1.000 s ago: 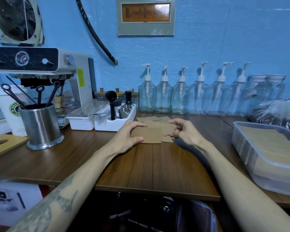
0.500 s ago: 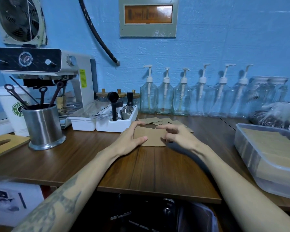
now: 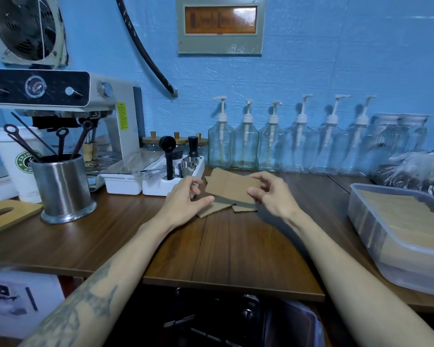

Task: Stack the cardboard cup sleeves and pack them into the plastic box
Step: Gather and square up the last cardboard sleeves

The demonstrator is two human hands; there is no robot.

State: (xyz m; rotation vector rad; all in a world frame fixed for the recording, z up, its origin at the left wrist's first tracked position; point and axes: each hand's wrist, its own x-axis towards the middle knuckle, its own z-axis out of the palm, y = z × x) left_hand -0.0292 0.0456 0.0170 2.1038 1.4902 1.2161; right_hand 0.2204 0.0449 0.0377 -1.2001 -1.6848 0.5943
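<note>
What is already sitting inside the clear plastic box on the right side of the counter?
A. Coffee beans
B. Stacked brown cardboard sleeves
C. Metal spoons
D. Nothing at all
B: the clear plastic box holds a row of brown cardboard sleeves, seen from above and through its translucent wall, matching the sleeve that the right hand pinches over the counter.

Dim bluish light; edges warped, perhaps soft.
</note>
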